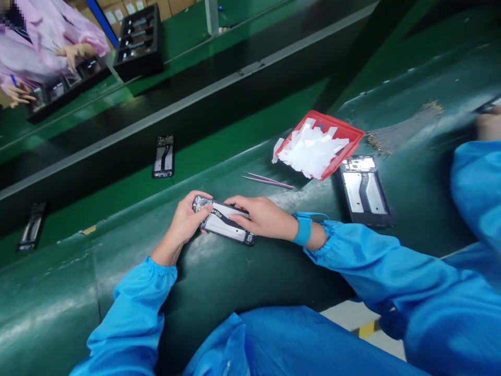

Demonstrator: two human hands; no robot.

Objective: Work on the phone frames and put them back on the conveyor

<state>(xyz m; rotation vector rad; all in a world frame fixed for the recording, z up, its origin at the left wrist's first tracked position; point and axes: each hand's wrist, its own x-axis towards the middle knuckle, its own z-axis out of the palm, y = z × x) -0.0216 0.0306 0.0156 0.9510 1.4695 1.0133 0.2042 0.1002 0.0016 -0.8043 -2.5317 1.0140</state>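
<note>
An opened phone (225,222) with a silver inner plate and a black ribbon cable lies across both my hands, just over the green mat. My left hand (187,219) grips its left end, thumb pressed on the circuit board area. Around the right part of the phone, my right hand (258,215) closes with fingers on the far edge and thumb over the plate. A blue band (302,230) circles my right wrist. Beyond the hands lie pink tweezers (269,181). To the right of my right hand another opened phone (367,190) rests on the mat.
A red tray (346,151) heaped with white strips (313,149) stands beyond my right hand, beside a bundle of thin cables (407,128). More opened phones (163,156) lie on the lower green strip. Across it, a person in pink (58,36) handles a black tray; another blue sleeve (477,183) is at right.
</note>
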